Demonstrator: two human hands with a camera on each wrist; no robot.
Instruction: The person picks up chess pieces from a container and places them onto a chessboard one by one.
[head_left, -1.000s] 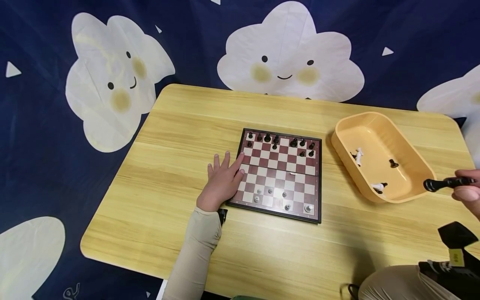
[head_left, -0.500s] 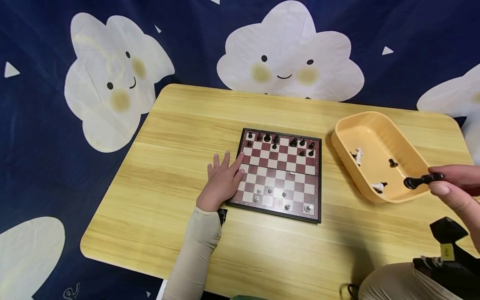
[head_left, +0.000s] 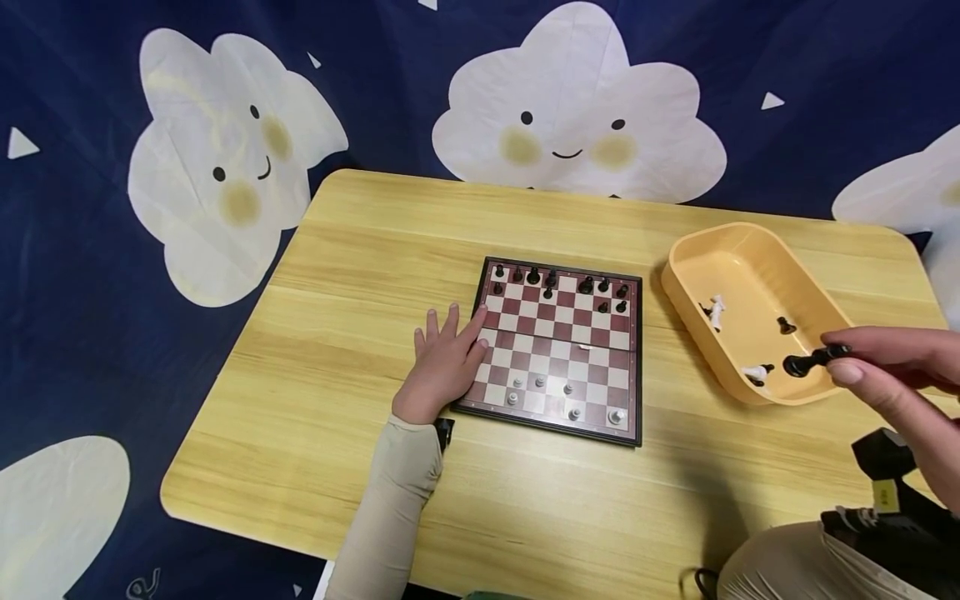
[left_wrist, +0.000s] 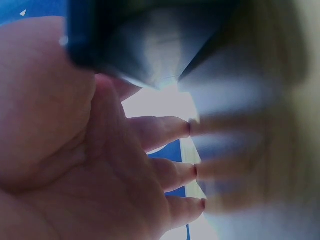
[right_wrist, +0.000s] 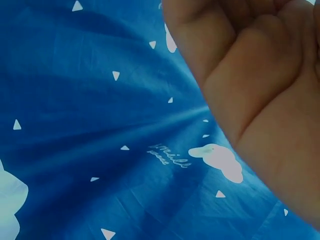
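Note:
At the right of the head view, my right hand [head_left: 911, 387] pinches a black chess piece [head_left: 804, 362] by one end, between thumb and finger. The piece lies nearly level and overlaps the near right part of the yellow bin [head_left: 750, 235]. My left hand [head_left: 438, 371] has its fingers spread, with index finger and thumb at the left edge of the chessboard [head_left: 543, 332]. In the left wrist view, straight fingers [left_wrist: 170, 172] reach the tabletop. Black pieces [head_left: 533, 276] stand along the board's far side, and several white ones [head_left: 574, 414] on the near side.
Inside the bin lie a black piece [head_left: 785, 326] and some white pieces [head_left: 717, 312] mixed with black. A small white bit [head_left: 585, 347] rests near the board's fold. Behind the wooden table [head_left: 300, 333] hangs a dark blue cloth [head_left: 390, 83] with clouds.
My right hand has moved left with the black chess piece, from beside the bin's right end to over its near right part. My left hand stays at the board's edge.

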